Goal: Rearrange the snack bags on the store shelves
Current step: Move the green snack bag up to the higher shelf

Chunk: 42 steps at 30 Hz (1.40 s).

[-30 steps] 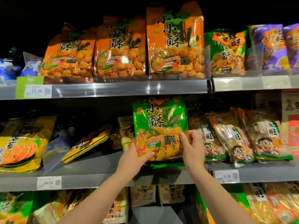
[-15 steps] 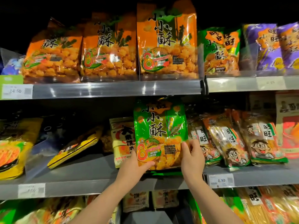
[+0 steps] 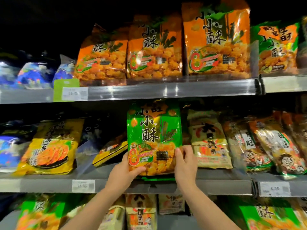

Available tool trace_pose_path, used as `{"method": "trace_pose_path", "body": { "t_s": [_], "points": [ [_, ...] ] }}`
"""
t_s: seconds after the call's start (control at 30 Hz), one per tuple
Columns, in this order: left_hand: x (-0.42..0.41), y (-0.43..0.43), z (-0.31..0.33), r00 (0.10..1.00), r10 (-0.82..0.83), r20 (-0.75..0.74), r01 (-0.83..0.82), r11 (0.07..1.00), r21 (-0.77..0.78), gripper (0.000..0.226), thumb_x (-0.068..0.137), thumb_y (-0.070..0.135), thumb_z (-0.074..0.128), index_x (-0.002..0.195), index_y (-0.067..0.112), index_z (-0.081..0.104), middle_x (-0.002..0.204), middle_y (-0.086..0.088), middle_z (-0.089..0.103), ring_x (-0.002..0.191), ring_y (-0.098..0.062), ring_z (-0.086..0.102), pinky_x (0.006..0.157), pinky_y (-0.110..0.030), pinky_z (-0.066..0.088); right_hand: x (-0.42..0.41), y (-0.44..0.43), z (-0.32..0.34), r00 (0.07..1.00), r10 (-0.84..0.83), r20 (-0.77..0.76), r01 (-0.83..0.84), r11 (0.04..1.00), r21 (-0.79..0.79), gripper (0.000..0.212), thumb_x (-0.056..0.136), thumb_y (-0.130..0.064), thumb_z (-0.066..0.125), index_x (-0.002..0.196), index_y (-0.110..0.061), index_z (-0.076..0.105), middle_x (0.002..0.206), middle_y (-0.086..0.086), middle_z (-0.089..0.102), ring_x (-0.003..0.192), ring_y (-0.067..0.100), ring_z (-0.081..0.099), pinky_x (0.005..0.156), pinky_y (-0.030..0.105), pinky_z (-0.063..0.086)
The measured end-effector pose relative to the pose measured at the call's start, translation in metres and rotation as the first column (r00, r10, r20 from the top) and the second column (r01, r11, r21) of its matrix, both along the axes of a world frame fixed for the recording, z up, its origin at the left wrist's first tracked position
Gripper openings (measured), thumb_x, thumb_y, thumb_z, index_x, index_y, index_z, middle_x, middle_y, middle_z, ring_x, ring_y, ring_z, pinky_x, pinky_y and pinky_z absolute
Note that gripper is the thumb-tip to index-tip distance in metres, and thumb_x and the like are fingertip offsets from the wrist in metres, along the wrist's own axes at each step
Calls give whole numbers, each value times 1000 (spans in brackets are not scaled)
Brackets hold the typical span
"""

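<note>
A green snack bag with a big red 8 stands upright at the front of the middle shelf. My left hand grips its lower left corner. My right hand holds its lower right edge, thumb on the front. Its top reaches up to the underside of the upper shelf. A beige bag leans just right of it. A flat yellow bag lies tilted just left of it.
Three orange bags stand on the upper shelf, with a green-orange bag at their right and blue bags at the left. The middle shelf holds a big yellow bag left and cartoon-face bags right. More bags fill the bottom shelf.
The view has swung, so the shelves sit further right in the frame. Both hands keep the same grip on the green bag, which stays upright on the middle shelf.
</note>
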<state>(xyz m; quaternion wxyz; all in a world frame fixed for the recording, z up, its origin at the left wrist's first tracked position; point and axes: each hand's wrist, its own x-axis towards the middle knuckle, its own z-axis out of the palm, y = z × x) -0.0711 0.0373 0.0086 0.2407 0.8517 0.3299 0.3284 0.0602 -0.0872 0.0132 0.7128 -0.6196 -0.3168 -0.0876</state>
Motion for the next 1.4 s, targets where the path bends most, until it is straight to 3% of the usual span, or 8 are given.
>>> {"method": "trace_pose_path", "body": {
  "t_s": [0.17, 0.3, 0.5, 0.77, 0.9, 1.03, 1.1, 1.4],
  "points": [
    [-49, 44, 2, 999, 49, 0, -49, 999, 13, 68, 79, 45, 64, 134, 19, 33, 84, 15, 56, 76, -10, 53, 58, -13, 40, -43, 52, -2, 998, 68, 5, -67, 995, -72, 24, 97, -20, 43, 73, -24, 40, 75, -5, 46, 71, 12, 43, 62, 19, 33],
    [-82, 73, 2, 990, 138, -2, -138, 989, 51, 70, 78, 46, 63, 135, 17, 34, 106, -1, 65, 94, -21, 62, 69, -28, 47, -65, 90, -8, 992, 122, 20, -115, 969, -217, 26, 96, -24, 43, 72, -20, 37, 74, 0, 44, 71, 18, 41, 59, 30, 30],
    [-98, 91, -1, 989, 144, 34, -147, 984, 102, 64, 78, 40, 65, 129, 12, 37, 107, -6, 67, 94, -26, 65, 70, -30, 47, -85, 119, -9, 985, 142, 93, -102, 934, -344, 21, 97, -18, 42, 76, -16, 39, 79, -1, 45, 66, 10, 40, 56, 24, 31],
    [-81, 97, -3, 988, 140, 64, -140, 990, -13, 47, 79, 19, 70, 116, 16, 40, 106, -3, 65, 91, -21, 63, 73, -29, 46, -76, 121, -9, 985, 112, 133, -43, 898, -438, 14, 96, -18, 44, 83, -12, 44, 82, 1, 48, 68, 12, 43, 62, 30, 37],
    [-88, 97, -7, 986, 149, 71, -156, 983, 94, 40, 80, 12, 66, 115, 15, 45, 102, -3, 66, 92, -24, 63, 72, -29, 46, -83, 116, -11, 991, 62, 118, -4, 900, -436, 27, 96, -21, 45, 72, -18, 34, 69, -2, 43, 58, 12, 37, 53, 29, 29],
    [-97, 102, -10, 974, 224, 35, -227, 957, 182, 30, 84, 11, 58, 111, 17, 45, 85, -1, 63, 71, -18, 57, 57, -28, 45, -93, 117, -11, 993, 42, 112, 11, 900, -436, 28, 96, -23, 44, 71, -19, 33, 68, -2, 45, 58, 11, 39, 50, 27, 28],
    [-100, 104, -12, 968, 249, 11, -245, 941, 236, 26, 85, 14, 58, 109, 16, 47, 85, 0, 59, 72, -17, 55, 57, -27, 42, -94, 119, -10, 991, 37, 129, 26, 891, -454, 30, 97, -24, 43, 69, -22, 32, 68, -4, 44, 58, 9, 39, 49, 25, 27],
    [-101, 92, -13, 960, 279, 17, -270, 910, 315, 25, 85, 18, 62, 98, 12, 42, 87, -2, 48, 72, -18, 46, 58, -26, 36, -95, 119, -12, 984, 67, 163, 22, 872, -488, 11, 97, -21, 41, 87, -18, 41, 87, -1, 52, 71, 12, 49, 52, 22, 32]
  ]
}}
